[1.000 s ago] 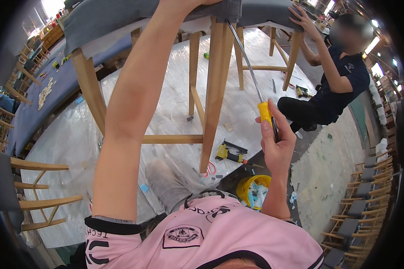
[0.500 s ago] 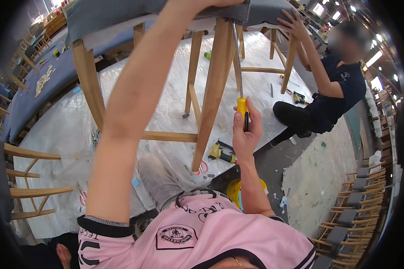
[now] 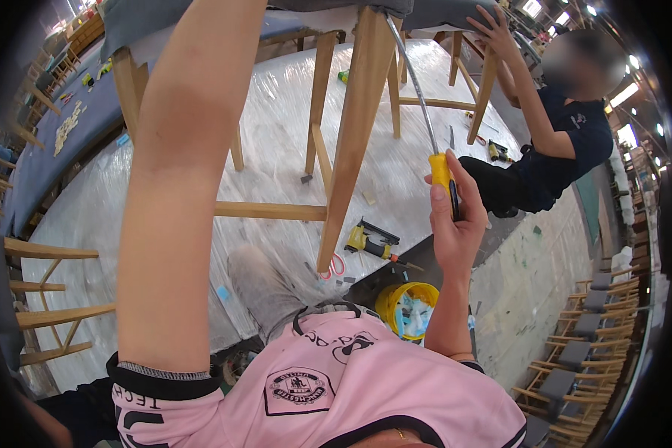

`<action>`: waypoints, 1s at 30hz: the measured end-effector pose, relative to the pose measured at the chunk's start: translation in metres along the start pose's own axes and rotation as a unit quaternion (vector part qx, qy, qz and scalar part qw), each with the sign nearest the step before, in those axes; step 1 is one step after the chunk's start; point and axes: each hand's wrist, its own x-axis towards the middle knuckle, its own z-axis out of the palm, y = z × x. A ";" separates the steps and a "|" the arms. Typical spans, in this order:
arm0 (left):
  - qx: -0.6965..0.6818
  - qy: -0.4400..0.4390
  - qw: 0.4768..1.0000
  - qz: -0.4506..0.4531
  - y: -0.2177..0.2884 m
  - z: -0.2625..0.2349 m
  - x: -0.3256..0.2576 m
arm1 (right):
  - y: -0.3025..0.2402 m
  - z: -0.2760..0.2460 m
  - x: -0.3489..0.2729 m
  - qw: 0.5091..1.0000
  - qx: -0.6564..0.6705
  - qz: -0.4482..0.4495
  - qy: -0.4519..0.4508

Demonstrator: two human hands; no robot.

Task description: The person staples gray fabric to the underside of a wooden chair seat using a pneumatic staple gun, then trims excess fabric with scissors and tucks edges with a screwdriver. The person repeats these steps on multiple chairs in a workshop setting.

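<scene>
My right hand (image 3: 461, 216) is wrapped round the yellow handle of a screwdriver (image 3: 440, 170), thumb along the handle. Its long metal shaft slants up and left, and the tip meets the underside of a grey upholstered seat (image 3: 291, 15), beside the top of a wooden chair leg (image 3: 355, 134). My left forearm (image 3: 175, 209) stretches up past the picture's top edge, so that hand is out of sight. A stretcher bar (image 3: 272, 211) joins the chair's legs.
A co-worker (image 3: 575, 142) squats at the right, a hand (image 3: 493, 33) against another grey seat. On the plastic-covered platform (image 3: 179, 276) lie a yellow-black staple gun (image 3: 367, 243) and scissors (image 3: 337, 266). A yellow bucket (image 3: 384, 302) holds scraps. Stacked chairs (image 3: 575, 358) stand lower right.
My right hand has moved right and slightly down, tilting the screwdriver's handle outward. My left arm has shifted left and its hand has passed out of the top of the view.
</scene>
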 end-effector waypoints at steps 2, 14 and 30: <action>-0.009 0.007 1.000 -0.002 0.004 0.000 -0.003 | 0.002 0.001 0.002 1.000 0.010 0.003 -0.001; -0.012 -0.002 1.000 -0.012 -0.001 0.000 0.002 | -0.020 -0.005 0.003 0.999 -0.048 -0.007 0.011; 0.015 -0.021 0.999 -0.046 0.009 -0.003 -0.010 | -0.013 -0.002 -0.001 0.999 -0.028 0.019 0.009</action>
